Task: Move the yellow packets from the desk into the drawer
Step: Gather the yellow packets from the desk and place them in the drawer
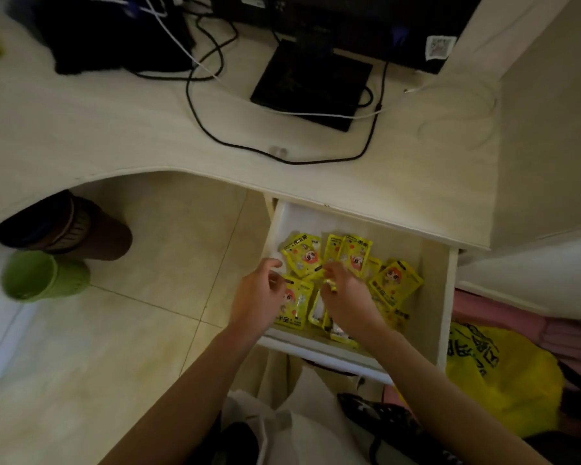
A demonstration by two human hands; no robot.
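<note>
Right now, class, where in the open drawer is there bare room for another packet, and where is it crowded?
Bare floor shows at the back of the drawer, between the desk edge and the yellow packets, and down its right side. The middle and front are crowded with packets under the left hand and right hand.

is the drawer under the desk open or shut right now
Open. The drawer is pulled out from under the desk, its inside is in view with yellow packets lying in it, and both hands reach in.
</note>
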